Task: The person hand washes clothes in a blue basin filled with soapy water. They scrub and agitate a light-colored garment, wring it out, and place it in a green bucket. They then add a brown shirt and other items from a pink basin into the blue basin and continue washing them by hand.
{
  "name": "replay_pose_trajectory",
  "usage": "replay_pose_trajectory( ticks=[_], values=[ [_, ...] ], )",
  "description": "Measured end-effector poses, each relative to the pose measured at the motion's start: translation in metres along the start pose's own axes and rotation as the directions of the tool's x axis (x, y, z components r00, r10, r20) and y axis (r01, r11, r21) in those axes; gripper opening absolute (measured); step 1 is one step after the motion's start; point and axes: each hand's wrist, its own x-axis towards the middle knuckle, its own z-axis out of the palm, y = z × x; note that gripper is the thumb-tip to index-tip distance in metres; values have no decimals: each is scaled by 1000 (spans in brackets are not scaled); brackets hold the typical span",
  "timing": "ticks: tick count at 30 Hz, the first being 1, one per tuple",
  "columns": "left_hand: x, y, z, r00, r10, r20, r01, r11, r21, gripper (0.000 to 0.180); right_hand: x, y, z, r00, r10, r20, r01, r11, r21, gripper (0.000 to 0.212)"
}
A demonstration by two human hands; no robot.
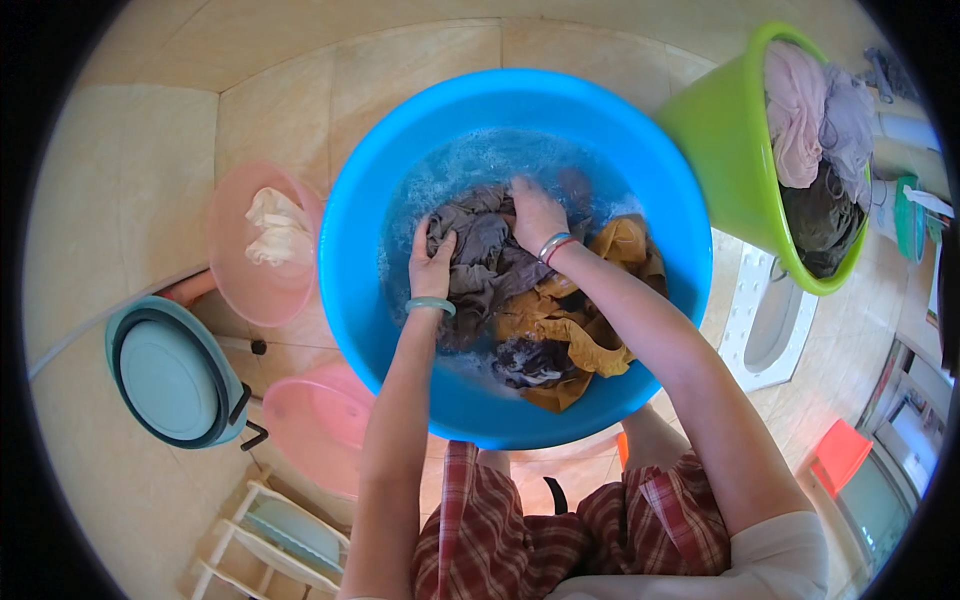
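A big blue tub (pixel 365 190) of soapy water (pixel 490 150) stands in front of me with wet clothes in it. My left hand (pixel 432 255), with a pale green bangle at the wrist, is closed on the left side of a dark grey garment (pixel 480 262). On that garment's right side is my right hand (pixel 537 213), fingers curled into the cloth and partly hidden by it. A mustard-yellow garment (pixel 595 340) lies in the water below and right of my hands. Beside it is a dark piece of clothing with white patches (pixel 533 362).
A lime-green bucket (pixel 700 130) heaped with clothes (pixel 795 110) stands right of the tub, near a white squat toilet (pixel 768 320). On the left are a pink basin (pixel 235 255) holding white cloth (pixel 278 228), another pink basin (pixel 320 420) and stacked teal basins (pixel 165 380). A white rack (pixel 270 530) is lower left.
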Motion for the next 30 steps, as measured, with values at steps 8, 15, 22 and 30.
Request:
replay_pose_trajectory(
  ticks=[8, 15, 22, 30],
  values=[
    [-33, 44, 8, 873, -85, 481, 463, 457, -760, 53, -100, -57, -38, 856, -464, -226, 500, 855, 136, 35],
    [-38, 28, 22, 833, -92, 545, 545, 302, -782, 44, -143, -95, -24, 619, -705, -346, 761, 647, 45, 19],
    [-53, 26, 23, 899, 74, 432, 393, 299, -870, 36, -100, -90, -24, 545, -602, -584, 792, 599, 122, 16],
    [-66, 53, 54, 953, -238, -188, 148, 906, -397, 66, -17, 20, -12, 948, -198, -250, 223, 972, 76, 43]
  ],
)
